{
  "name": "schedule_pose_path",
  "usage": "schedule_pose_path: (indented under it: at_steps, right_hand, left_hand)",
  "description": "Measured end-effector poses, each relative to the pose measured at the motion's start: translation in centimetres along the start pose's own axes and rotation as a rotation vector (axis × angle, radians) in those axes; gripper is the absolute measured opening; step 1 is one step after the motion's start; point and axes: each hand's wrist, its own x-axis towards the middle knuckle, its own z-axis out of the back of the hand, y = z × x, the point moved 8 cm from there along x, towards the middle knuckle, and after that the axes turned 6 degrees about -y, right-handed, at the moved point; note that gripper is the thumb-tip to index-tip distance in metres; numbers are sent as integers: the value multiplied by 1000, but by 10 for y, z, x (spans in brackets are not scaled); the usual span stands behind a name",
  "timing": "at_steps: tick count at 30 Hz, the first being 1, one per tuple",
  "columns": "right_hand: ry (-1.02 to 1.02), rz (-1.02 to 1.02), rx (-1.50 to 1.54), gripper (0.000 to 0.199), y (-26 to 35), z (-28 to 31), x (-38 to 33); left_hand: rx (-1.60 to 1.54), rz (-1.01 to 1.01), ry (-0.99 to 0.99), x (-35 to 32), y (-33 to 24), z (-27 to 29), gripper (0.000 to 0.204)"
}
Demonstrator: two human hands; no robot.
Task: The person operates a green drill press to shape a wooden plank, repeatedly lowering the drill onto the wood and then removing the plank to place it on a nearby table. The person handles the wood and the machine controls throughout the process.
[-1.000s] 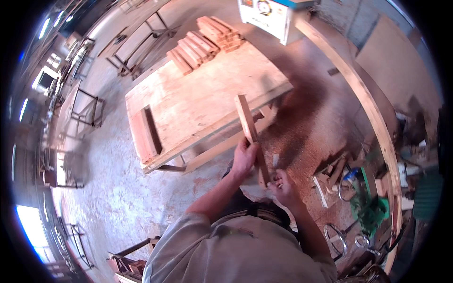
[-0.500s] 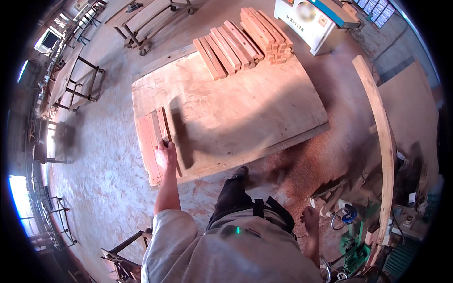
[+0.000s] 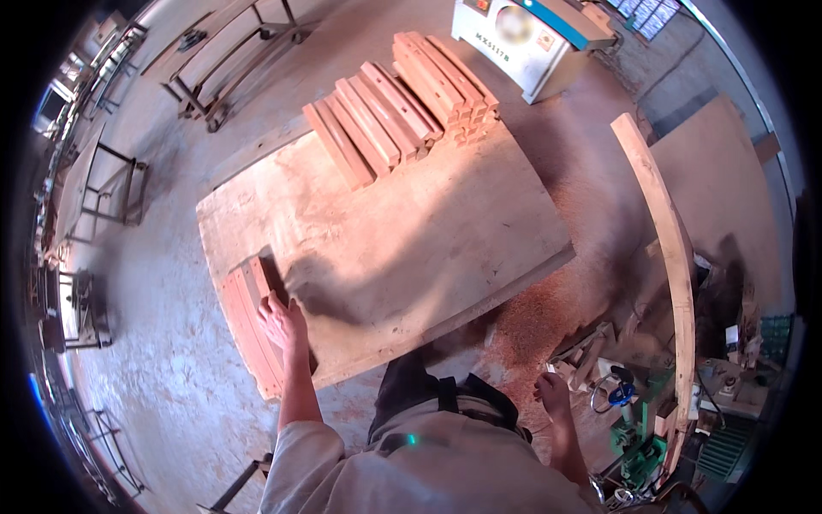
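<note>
While L hand (image 3: 281, 321) is lying flat, fingers spread, on wood slats (image 3: 250, 330) at table (image 3: 411, 248) edge, R hand (image 3: 552, 392) is hanging loosely curled, holding nothing.

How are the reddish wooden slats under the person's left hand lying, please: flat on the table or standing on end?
Flat. The slats lie side by side on the table edge, with the left hand resting on them.

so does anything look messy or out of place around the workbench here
Yes: sawdust lies spilled on the floor below the near edge of the plywood bench top. The wood strips under the left hand and the stacked strips look tidy.
</note>
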Motion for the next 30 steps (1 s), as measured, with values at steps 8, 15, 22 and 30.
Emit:
schedule_pose_path:
  at_steps: [8, 15, 22, 30]
  right_hand:
    - [-93, -224, 101, 21, -24, 2, -38]
    - [-177, -484, 174, 19, -63, 12, -95]
    - [-174, -564, 152, 25, -66, -1, -105]
    - [-171, -509, 197, 29, -76, -1, -89]
  left_hand:
    - [-576, -33, 400, 102, -180, -132, 54]
    - [-279, -29, 447, 146, -260, -149, 53]
    - [-186, -132, 432, 145, -255, -159, 55]
    - [-261, -115, 617, 145, -260, -154, 57]
